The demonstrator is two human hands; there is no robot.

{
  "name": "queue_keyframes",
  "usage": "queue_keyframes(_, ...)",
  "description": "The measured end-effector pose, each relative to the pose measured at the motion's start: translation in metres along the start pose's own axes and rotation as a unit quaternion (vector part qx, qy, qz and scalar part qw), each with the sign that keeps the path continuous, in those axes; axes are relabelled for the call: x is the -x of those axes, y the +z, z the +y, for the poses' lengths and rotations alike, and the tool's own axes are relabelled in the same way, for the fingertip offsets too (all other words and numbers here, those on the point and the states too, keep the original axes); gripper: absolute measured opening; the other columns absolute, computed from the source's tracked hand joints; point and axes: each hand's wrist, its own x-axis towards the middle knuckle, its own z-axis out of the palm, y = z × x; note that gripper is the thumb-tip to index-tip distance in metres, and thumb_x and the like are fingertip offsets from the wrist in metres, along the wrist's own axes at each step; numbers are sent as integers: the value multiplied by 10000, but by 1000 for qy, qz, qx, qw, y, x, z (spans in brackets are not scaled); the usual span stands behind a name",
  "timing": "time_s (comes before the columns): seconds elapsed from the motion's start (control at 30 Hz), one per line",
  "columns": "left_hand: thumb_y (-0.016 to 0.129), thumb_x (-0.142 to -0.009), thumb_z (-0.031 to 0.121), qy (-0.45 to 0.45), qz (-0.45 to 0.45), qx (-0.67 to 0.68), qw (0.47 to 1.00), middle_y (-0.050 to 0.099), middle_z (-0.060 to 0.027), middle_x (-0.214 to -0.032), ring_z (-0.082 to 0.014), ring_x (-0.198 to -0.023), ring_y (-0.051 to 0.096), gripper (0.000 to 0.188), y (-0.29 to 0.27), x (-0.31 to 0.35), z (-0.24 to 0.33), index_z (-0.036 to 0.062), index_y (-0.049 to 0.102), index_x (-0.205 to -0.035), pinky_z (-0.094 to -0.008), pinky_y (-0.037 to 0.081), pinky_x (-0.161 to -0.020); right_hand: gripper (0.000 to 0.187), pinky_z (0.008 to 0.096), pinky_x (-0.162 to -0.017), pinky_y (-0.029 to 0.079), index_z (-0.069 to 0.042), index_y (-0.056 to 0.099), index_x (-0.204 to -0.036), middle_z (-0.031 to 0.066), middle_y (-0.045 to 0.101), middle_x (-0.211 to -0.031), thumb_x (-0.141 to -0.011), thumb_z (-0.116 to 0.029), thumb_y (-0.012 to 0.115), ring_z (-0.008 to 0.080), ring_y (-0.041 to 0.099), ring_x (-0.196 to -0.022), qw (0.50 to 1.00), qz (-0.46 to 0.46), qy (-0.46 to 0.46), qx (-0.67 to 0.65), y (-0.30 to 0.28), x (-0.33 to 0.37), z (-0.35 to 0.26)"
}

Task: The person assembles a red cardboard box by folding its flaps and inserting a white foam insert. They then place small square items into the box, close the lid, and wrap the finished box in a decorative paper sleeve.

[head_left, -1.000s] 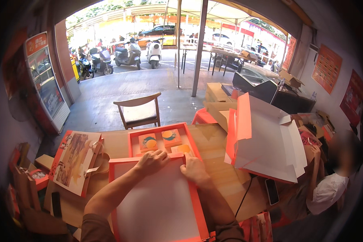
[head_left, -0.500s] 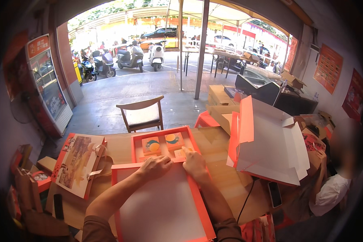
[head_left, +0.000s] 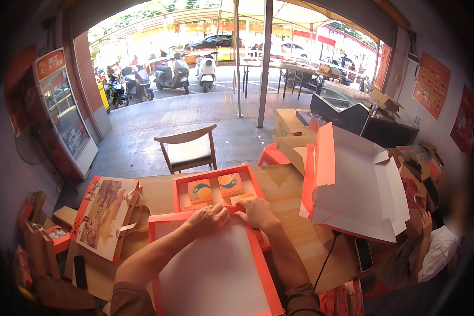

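In front of me lies a shallow red-edged cardboard box lid [head_left: 210, 268], its white inside facing up. My left hand [head_left: 209, 218] is closed with curled fingers on the middle of its far red edge. Just right of it, my right hand [head_left: 258, 213] pinches the same edge between thumb and fingers. Beyond this edge sits a red box [head_left: 216, 175] holding several small square packs, among them an orange and teal pack [head_left: 200, 191]. The lid and my hands hide the box's near part.
A flat printed gift bag [head_left: 104, 218] lies at left. At right, a large open red-and-white carton [head_left: 361, 184] leans, with a phone [head_left: 363, 254] nearer. Another person's hand [head_left: 426, 223] is at far right. A wooden chair [head_left: 189, 150] stands beyond the table.
My right hand's fingers have drawn back from over the packs to the lid's far edge, closer to my left hand. The left hand stays at the edge.
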Motion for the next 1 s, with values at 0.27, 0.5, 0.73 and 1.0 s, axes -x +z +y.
queue_keyframes(0.27, 672, -959, 79, -220, -32, 213, 951, 697, -120, -1011, -333, -939, 722, 144, -21, -11, -1, 39, 671, -1098, -437, 612, -825, 195, 448, -922, 583, -102, 740, -1039, 138, 739, -1132, -904, -228, 801, 301, 718, -1106, 998, -24, 23, 62, -5, -9, -12)
queue_keyframes(0.5, 736, -929, 147, -259, -172, 211, 927, 726, -160, -1250, -379, -1154, 696, 447, -35, 5, -8, 72, 650, -1361, -490, 563, -997, 160, 445, -933, 577, -124, 808, -1042, 74, 733, -1095, -930, -203, 724, 302, 710, -1082, 997, -16, -64, 48, 10, -7, 6)
queue_keyframes(0.73, 727, -832, 138, -537, -84, 253, 800, 698, -193, -1274, -359, -1072, 734, 588, -135, 98, -38, 15, 616, -1396, -470, 584, -950, 155, 451, -862, 590, -128, 806, -1005, 95, 738, -1022, -870, -141, 731, 313, 731, -988, 996, -33, -52, 60, -11, 12, 25)
queue_keyframes(1.0, 704, -849, 146, -568, -134, 140, 800, 755, -193, -871, -394, -911, 757, 252, -98, 115, -39, -3, 681, -1051, -496, 590, -849, 248, 427, -927, 590, -127, 792, -1148, 90, 742, -1117, -910, -191, 765, 308, 724, -1039, 993, -55, -94, 37, -4, -4, 0)
